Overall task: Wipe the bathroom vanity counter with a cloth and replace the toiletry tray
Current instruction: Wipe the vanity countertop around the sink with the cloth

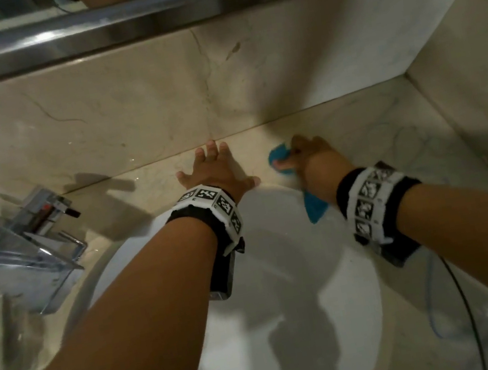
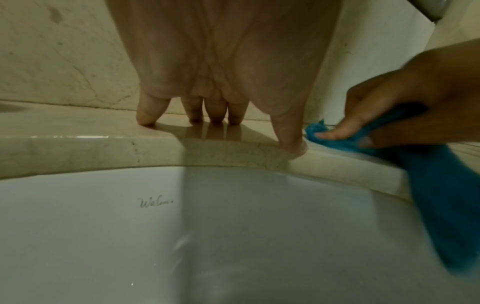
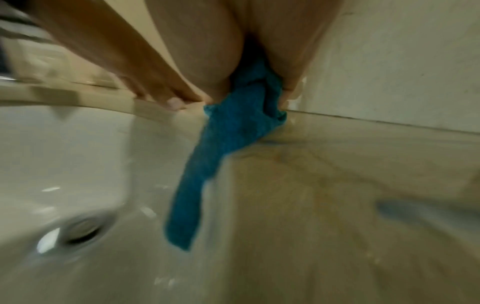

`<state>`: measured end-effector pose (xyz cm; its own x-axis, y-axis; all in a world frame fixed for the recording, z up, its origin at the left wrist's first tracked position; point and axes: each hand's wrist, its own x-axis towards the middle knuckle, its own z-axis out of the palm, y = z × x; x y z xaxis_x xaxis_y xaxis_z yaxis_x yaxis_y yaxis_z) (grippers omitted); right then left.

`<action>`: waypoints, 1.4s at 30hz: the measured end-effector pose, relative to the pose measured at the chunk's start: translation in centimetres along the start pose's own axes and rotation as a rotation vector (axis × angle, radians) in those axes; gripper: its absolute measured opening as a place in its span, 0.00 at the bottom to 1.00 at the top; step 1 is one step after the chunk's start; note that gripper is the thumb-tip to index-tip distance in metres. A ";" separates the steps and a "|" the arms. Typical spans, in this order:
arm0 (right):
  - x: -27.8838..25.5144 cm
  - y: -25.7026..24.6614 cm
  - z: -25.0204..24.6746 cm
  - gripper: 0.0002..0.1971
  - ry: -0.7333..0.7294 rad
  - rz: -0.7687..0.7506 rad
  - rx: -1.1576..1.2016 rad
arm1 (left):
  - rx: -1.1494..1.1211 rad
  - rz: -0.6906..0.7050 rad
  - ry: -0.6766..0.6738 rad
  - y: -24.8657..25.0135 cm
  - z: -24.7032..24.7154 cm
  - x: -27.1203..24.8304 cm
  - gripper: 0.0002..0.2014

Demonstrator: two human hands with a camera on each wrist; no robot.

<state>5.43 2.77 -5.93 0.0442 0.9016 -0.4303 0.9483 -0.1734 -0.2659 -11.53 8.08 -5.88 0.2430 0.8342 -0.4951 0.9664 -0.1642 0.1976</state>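
My right hand [image 1: 306,158] grips a bunched blue cloth [image 1: 280,159] and presses it on the beige marble counter [image 1: 372,131] just behind the sink rim. A loose tail of the cloth [image 3: 197,174] hangs over the rim into the white basin [image 2: 182,236]. My left hand [image 1: 214,167] rests beside it with its fingers spread straight, fingertips [image 2: 145,119] on the counter and the thumb on the rim. In the left wrist view the right hand [image 2: 389,115] pinches the cloth [image 2: 428,174] close to my left thumb. No toiletry tray is in view.
A chrome faucet [image 1: 44,215] stands at the left behind the basin, with a clear plastic container [image 1: 14,268] in front of it. The marble backsplash [image 1: 126,107] and a side wall [image 1: 474,65] close off the corner. The drain [image 3: 83,228] lies at the basin bottom. A blue cable [image 1: 433,298] hangs from my right wrist.
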 end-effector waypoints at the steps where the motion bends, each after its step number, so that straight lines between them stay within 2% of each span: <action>1: 0.8 0.0 -0.9 0.13 0.074 0.077 0.010 | -0.001 0.002 0.001 0.0 0.1 0.1 0.50; 5: 2.7 0.2 -2.1 0.24 0.127 0.137 0.036 | 0.000 0.005 0.012 -0.1 0.1 0.1 0.50; 8: 1.0 -0.4 -0.8 0.22 0.059 0.108 0.006 | -0.001 0.001 0.020 0.0 0.1 0.0 0.50; 10: -0.5 -0.4 -0.3 0.21 0.008 -0.002 -0.031 | -0.001 -0.001 0.017 0.1 0.1 -0.1 0.50; 12: -0.9 0.4 0.2 0.16 -0.049 -0.093 -0.081 | 0.008 0.000 0.021 0.0 0.2 -0.1 0.50; 14: 0.2 0.5 -0.8 0.12 -0.008 -0.030 0.028 | 0.008 -0.002 0.009 0.1 0.2 0.0 0.51; 16: 1.7 -0.1 -2.3 0.13 0.085 0.119 0.117 | 0.008 -0.017 -0.012 0.4 0.0 0.1 0.50; 19: 3.0 -0.3 -2.7 0.21 0.154 0.123 0.182 | 0.087 -0.010 0.080 2.1 -0.6 -0.3 0.42; 21: 2.5 -0.3 -2.0 0.18 0.147 0.112 0.232 | 0.097 0.040 0.132 3.6 -0.8 -0.8 0.40; 22: 2.1 0.1 -1.5 0.13 0.160 0.076 0.212 | 0.088 0.071 0.121 4.3 -0.7 -0.8 0.41; 23: 1.3 0.4 -1.0 0.09 0.153 0.008 0.080 | 0.081 0.097 0.090 4.9 -0.5 -0.7 0.43; 24: 0.8 0.9 -0.5 0.10 0.146 -0.060 0.038 | 0.076 0.113 0.046 5.2 -0.3 -0.5 0.45; 25: 0.4 1.5 -0.1 0.16 0.141 -0.075 0.091 | 0.074 0.115 0.001 5.3 0.2 -0.2 0.47; 26: 0.1 1.9 -0.1 0.19 0.127 -0.069 0.061 | 0.073 0.111 -0.025 5.3 0.7 0.2 0.48; 30: 1.9 2.7 -1.4 0.17 0.132 0.061 0.076 | 0.075 0.150 -0.001 4.4 2.1 0.8 0.51; 32: 2.9 2.2 -2.6 0.17 0.162 0.167 0.163 | 0.084 0.167 0.002 4.1 2.0 1.0 0.52; 34: 3.2 1.4 -3.0 0.20 0.195 0.166 0.266 | 0.091 0.168 -0.002 4.0 1.9 1.1 0.53; 36: 3.0 0.5 -2.7 0.18 0.187 0.158 0.372 | 0.083 0.172 0.007 4.1 1.9 1.1 0.54; 39: 0.9 -0.3 -1.1 0.09 0.162 0.004 0.422 | 0.060 0.164 0.003 4.3 1.6 1.0 0.54; 42: 0.1 0.3 -0.9 0.15 0.098 -0.030 0.466 | 0.061 0.159 -0.018 4.4 1.3 1.1 0.55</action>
<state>6.00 3.13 -5.25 0.0695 0.9384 -0.3385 0.7085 -0.2853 -0.6455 -6.92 7.57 -6.62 0.3945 0.7854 -0.4770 0.9187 -0.3258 0.2234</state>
